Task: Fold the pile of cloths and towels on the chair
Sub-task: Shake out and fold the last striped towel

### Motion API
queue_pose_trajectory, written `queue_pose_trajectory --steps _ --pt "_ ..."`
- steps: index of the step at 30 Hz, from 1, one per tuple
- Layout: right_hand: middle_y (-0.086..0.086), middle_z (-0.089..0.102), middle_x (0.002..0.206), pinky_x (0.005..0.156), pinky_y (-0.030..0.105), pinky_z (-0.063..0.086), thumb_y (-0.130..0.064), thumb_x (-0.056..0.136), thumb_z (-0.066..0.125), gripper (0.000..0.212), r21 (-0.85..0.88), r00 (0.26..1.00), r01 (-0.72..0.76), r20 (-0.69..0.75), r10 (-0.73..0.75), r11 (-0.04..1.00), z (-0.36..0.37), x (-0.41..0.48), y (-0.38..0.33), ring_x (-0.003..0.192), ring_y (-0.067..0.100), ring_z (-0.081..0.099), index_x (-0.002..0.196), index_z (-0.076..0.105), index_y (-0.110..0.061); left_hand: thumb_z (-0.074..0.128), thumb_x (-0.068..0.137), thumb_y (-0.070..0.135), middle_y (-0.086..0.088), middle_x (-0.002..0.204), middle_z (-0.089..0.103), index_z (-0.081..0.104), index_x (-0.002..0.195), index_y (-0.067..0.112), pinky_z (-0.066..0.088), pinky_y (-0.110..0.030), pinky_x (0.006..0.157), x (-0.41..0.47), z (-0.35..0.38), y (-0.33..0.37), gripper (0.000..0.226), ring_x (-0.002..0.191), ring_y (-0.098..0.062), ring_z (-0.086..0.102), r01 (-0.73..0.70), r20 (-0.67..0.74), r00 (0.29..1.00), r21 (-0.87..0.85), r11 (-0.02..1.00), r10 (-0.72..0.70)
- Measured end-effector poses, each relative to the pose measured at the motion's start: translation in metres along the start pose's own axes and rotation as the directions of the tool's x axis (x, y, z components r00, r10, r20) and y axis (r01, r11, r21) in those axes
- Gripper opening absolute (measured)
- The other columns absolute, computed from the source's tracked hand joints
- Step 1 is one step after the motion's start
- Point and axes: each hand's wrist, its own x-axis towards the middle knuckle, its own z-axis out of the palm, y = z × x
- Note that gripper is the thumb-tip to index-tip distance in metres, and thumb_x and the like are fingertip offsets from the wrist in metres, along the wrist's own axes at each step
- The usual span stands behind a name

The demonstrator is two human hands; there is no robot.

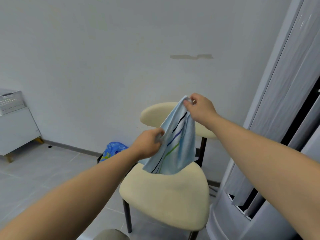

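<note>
The light blue towel point(174, 141) hangs above the chair point(166, 196). The right hand point(199, 108) pinches its top corner in its fingers point(187, 102); the left hand point(149, 144) grips its left edge lower down.

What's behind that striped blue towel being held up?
Behind the towel, gripped by the left hand and right hand, are the cream chair backrest and rear seat edge. Whatever lies directly behind the cloth is hidden.

A towel point(174, 141) hangs above the chair point(166, 196); a bag point(113, 150) lies behind-left.
</note>
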Motion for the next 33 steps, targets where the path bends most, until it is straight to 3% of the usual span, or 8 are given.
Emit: queue_pose_trajectory --steps 4,8,14,18,21,27,31,33 --pt "0.002 0.050 0.080 0.062 0.033 0.036 -0.036 0.099 0.051 0.032 0.111 0.990 -0.095 -0.098 0.106 0.989 -0.011 0.005 0.007 0.071 0.019 0.045 0.089 0.052 -0.006 0.048 0.095 0.026 -0.001 0.094 0.061 0.057 0.090 0.025 0.050 -0.040 0.083 -0.003 0.007 -0.012 0.010 0.090 -0.028 0.059 0.108 0.047 0.993 0.082 0.991 -0.112" --pt "0.002 0.049 0.079 0.059 0.032 0.033 -0.037 0.099 0.049 0.029 0.076 0.986 -0.111 -0.118 0.119 0.991 -0.016 0.006 0.013 0.068 0.019 0.041 0.086 0.049 -0.011 0.034 0.101 0.027 -0.003 0.088 0.052 0.047 0.083 0.018 0.043 -0.042 0.082 0.000 0.005 -0.021 0.025 0.086 -0.027 0.052 0.153 -0.125 0.982 0.078 0.985 -0.142" --pt "0.002 0.046 0.080 0.056 0.031 0.033 -0.035 0.100 0.045 0.025 0.094 0.961 -0.210 -0.161 0.223 0.973 -0.018 0.007 0.022 0.067 0.019 0.039 0.083 0.042 -0.016 0.039 0.105 0.035 -0.002 0.080 0.045 0.044 0.078 0.014 0.037 -0.039 0.072 -0.002 -0.005 -0.013 0.035 0.078 -0.023 0.043 0.020 -0.344 0.939 -0.014 1.000 -0.023" --pt "0.002 0.046 0.080 0.056 0.031 0.033 -0.036 0.101 0.044 0.027 0.075 0.958 -0.230 -0.160 0.239 0.970 -0.021 0.006 0.027 0.066 0.019 0.039 0.083 0.041 -0.016 0.060 0.091 0.049 -0.001 0.073 0.045 0.044 0.074 0.012 0.036 -0.036 0.059 -0.006 -0.013 -0.022 0.044 0.066 -0.024 0.044 -0.165 -0.236 0.952 0.135 0.977 0.194" --pt "0.002 0.047 0.081 0.056 0.031 0.034 -0.037 0.101 0.043 0.028 0.053 0.953 -0.248 -0.164 0.253 0.967 -0.022 0.004 0.029 0.065 0.017 0.040 0.083 0.041 -0.016 0.072 0.086 0.029 0.000 0.078 0.049 0.052 0.083 0.010 0.038 -0.033 0.063 -0.007 -0.017 -0.029 0.028 0.072 -0.024 0.048 -0.233 -0.053 0.966 0.252 0.939 0.254" --pt "0.006 0.051 0.088 0.056 0.030 0.034 -0.037 0.102 0.039 0.031 -0.028 0.925 -0.332 -0.205 0.320 0.943 -0.028 -0.001 0.039 0.066 0.018 0.044 0.077 0.037 -0.019 0.064 0.092 0.026 0.000 0.063 0.050 0.058 0.073 0.009 0.034 -0.032 0.059 -0.003 -0.029 -0.040 0.026 0.064 -0.020 0.045 0.052 -0.025 0.999 0.209 0.977 -0.048" --pt "0.013 0.048 0.122 0.092 0.043 0.044 -0.042 0.100 0.039 0.027 -0.111 0.878 -0.444 -0.253 0.406 0.889 -0.031 -0.002 0.038 0.104 0.035 0.051 0.108 0.056 -0.023 0.065 0.093 0.025 0.003 0.065 0.055 0.062 0.074 0.019 0.034 -0.029 0.058 0.000 -0.038 -0.042 0.020 0.065 -0.016 0.048 0.137 -0.152 0.979 0.018 0.990 -0.132" --pt "0.013 0.049 0.114 0.085 0.039 0.041 -0.035 0.100 0.042 0.018 -0.028 0.884 -0.387 -0.294 0.363 0.922 -0.031 0.002 0.035 0.097 0.032 0.050 0.097 0.051 -0.020 0.066 0.092 0.022 0.007 0.066 0.056 0.059 0.074 0.026 0.036 -0.025 0.058 0.004 -0.041 -0.037 0.020 0.067 -0.015 0.050 0.138 -0.210 0.966 -0.074 0.988 -0.150"
